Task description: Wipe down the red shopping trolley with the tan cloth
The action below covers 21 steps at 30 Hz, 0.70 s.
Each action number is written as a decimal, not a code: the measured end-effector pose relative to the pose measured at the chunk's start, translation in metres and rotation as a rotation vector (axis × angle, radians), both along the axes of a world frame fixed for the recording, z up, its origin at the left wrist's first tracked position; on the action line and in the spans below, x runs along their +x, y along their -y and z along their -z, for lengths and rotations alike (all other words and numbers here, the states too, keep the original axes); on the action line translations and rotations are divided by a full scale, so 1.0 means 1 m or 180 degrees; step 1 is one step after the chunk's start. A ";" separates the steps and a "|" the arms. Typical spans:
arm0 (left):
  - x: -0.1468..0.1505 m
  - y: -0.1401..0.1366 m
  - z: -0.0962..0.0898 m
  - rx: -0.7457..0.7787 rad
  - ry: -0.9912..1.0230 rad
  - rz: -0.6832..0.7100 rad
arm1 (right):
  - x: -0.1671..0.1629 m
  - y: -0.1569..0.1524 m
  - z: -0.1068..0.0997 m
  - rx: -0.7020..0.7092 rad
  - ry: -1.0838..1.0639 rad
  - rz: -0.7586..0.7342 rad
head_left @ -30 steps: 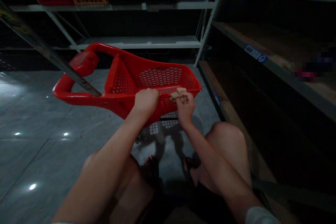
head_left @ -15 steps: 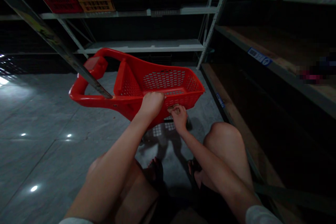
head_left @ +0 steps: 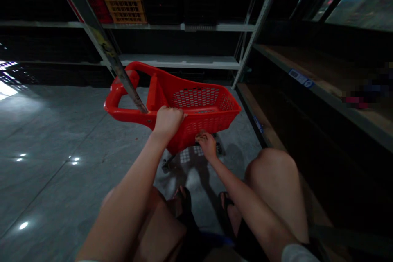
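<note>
A red plastic shopping cart [head_left: 196,125] stands in front of me, its handle loop to the left and its perforated basket to the right. My left hand [head_left: 168,120] is closed over the near rim of the basket. Lower down at the near side wall, my right hand [head_left: 208,145] pinches a small brown, crumpled piece that looks like a cloth [head_left: 200,136]. The fingers hide part of that piece, and it lies at or against the cart's outer side. A metal pole [head_left: 123,75] with a worn yellow mark slants down to the cart's rim near the handle.
White metal shelving [head_left: 181,62] runs behind the cart, with a yellow crate [head_left: 123,2] and a red crate [head_left: 95,0] above. Dark shelves with a blue-and-white label [head_left: 301,77] line the right side. My knees and sandalled feet are close below the cart on the grey floor [head_left: 61,131].
My left hand has shifted left along the rim, toward the handle. My right hand and the brown piece have moved slightly lower on the side wall. The view has shifted a little.
</note>
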State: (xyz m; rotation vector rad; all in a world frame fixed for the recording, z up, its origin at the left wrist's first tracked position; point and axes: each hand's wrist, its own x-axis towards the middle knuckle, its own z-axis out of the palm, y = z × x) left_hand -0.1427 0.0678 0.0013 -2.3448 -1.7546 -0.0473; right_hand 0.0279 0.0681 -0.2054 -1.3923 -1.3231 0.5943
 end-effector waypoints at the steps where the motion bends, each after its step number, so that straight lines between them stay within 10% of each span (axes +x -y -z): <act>1: 0.000 0.000 0.002 0.0033 0.0024 0.0049 | -0.001 -0.001 -0.006 0.0018 -0.0013 0.0044; 8: -0.003 -0.004 0.007 0.0126 0.0082 0.0183 | -0.021 -0.018 -0.107 0.1422 -0.0089 0.0372; 11: -0.004 -0.004 0.008 0.0136 0.0150 0.0145 | -0.028 -0.013 -0.082 0.1219 0.0110 0.0234; 17: -0.005 -0.002 0.009 0.0116 0.0198 0.0178 | -0.025 0.021 0.038 0.0131 0.0125 -0.0090; 21: -0.005 -0.002 0.009 0.0113 0.0204 0.0200 | -0.027 0.019 0.014 0.0205 -0.0014 0.0100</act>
